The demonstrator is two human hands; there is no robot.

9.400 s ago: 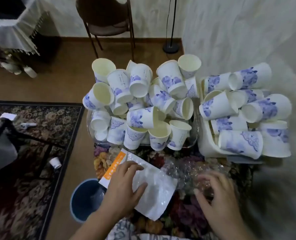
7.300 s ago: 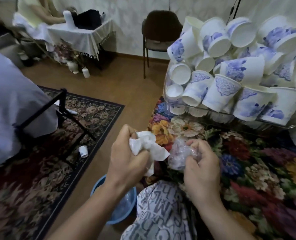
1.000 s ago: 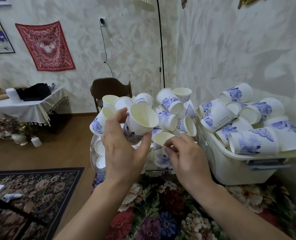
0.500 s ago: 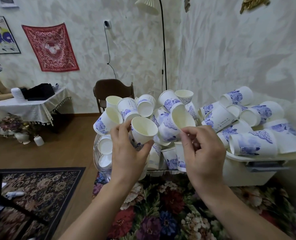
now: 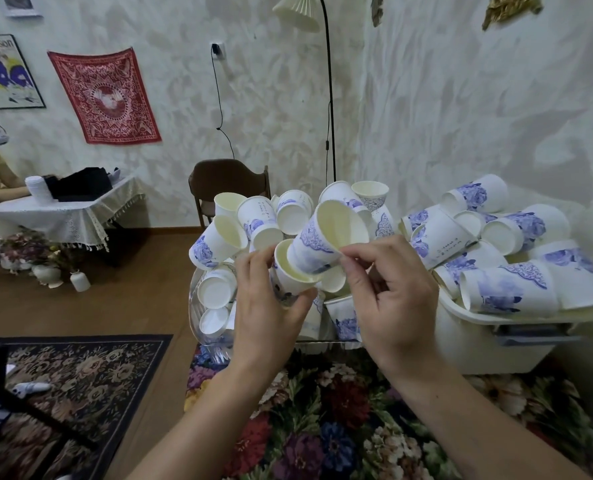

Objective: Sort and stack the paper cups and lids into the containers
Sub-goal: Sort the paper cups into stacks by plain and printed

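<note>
My left hand (image 5: 265, 306) grips a white paper cup with a blue flower print (image 5: 289, 277), its mouth tilted up and to the right. My right hand (image 5: 390, 292) pinches a second such cup (image 5: 326, 237) by its base, and that base sits inside the mouth of the first cup. Behind both hands a clear container (image 5: 198, 327) holds a loose heap of several cups (image 5: 253, 223). To the right a white tub (image 5: 468, 344) carries another heap of cups (image 5: 509, 282) lying on their sides.
A flowered cloth (image 5: 322, 410) covers the table under my arms. Behind the heap stand a dark chair (image 5: 229, 178) and a floor lamp pole (image 5: 329, 98). At the left, a patterned rug (image 5: 73, 382), a clothed side table (image 5: 63, 209) and a seated person.
My right hand has carried its cup leftward and set its base into the mouth of the cup in my left hand. One second ago the right hand was reaching into the heap.
</note>
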